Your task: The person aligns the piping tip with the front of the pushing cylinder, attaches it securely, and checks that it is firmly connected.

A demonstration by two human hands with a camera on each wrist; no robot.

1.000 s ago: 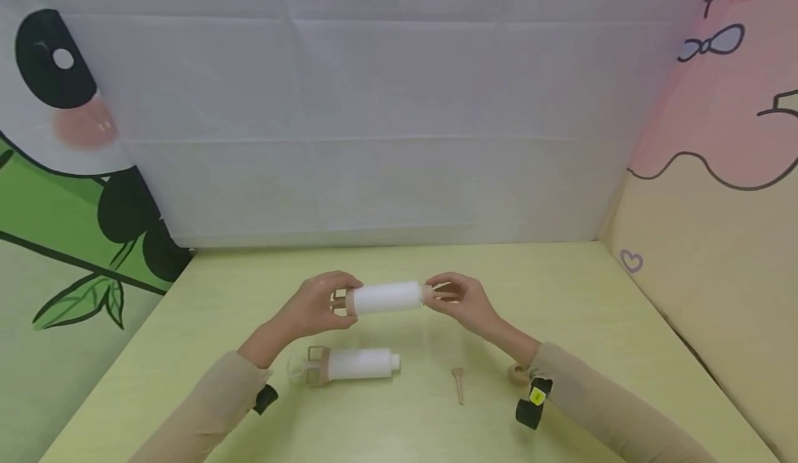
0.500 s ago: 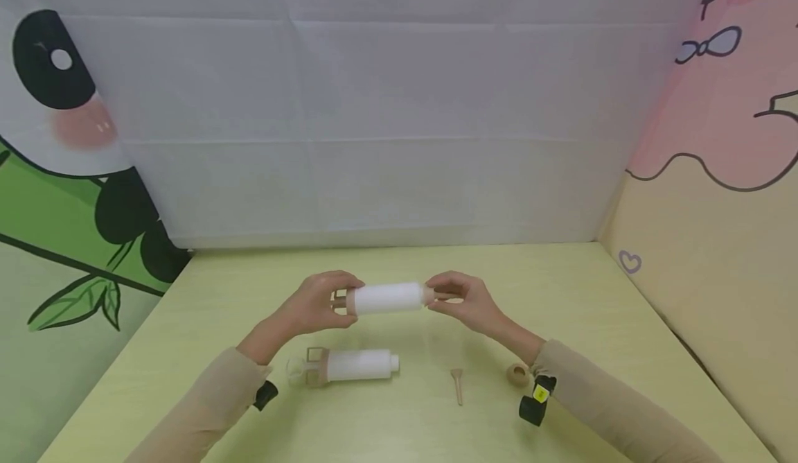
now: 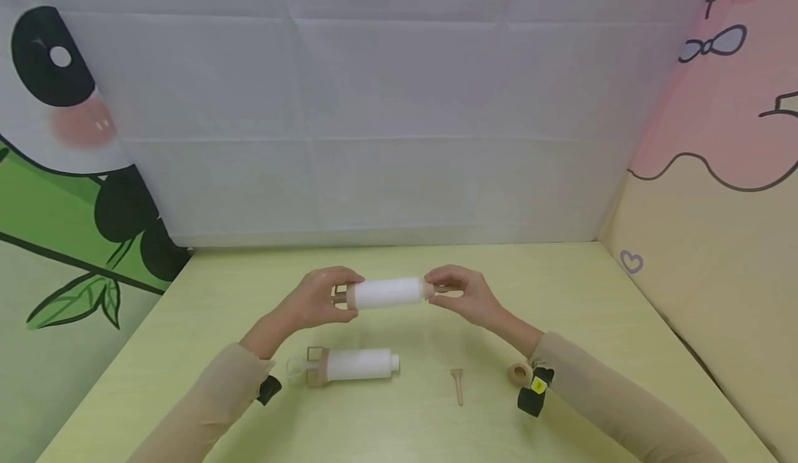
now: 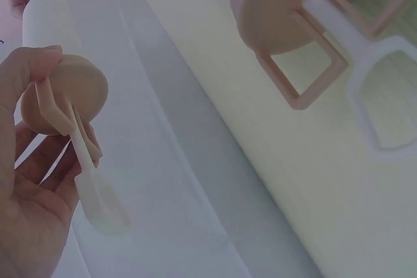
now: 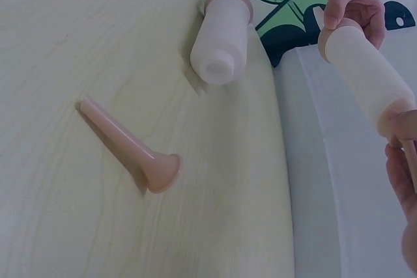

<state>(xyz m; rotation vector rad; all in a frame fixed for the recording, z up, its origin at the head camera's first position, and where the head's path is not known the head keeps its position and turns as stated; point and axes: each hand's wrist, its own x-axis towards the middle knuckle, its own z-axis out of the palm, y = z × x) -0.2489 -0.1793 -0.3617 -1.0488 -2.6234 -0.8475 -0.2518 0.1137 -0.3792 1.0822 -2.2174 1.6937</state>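
Observation:
Raised over the table is a large plastic syringe (image 3: 388,292) with a white barrel, held level between both hands. My left hand (image 3: 312,300) grips its beige end cap (image 4: 78,89), thumb on one side and fingers on the other. A pale plunger handle (image 4: 101,203) sticks out past that palm. At the barrel's other end my right hand (image 3: 467,296) pinches a beige funnel-shaped nozzle (image 3: 429,290) by its wide base, with the thin stem pointing back into the palm. The base sits against the barrel tip, partly hidden by fingers.
A second, matching syringe (image 3: 359,364) lies on the table (image 3: 249,435) below the left hand, its tip facing right. Right of it lies a loose beige nozzle (image 3: 458,385). Beside the right wrist is a beige ring (image 3: 519,374). A white curtain (image 3: 399,137) hangs behind.
Both hands and the held syringe have risen slightly. The right fingers have shifted a little around the nozzle base. The things on the table stay put.

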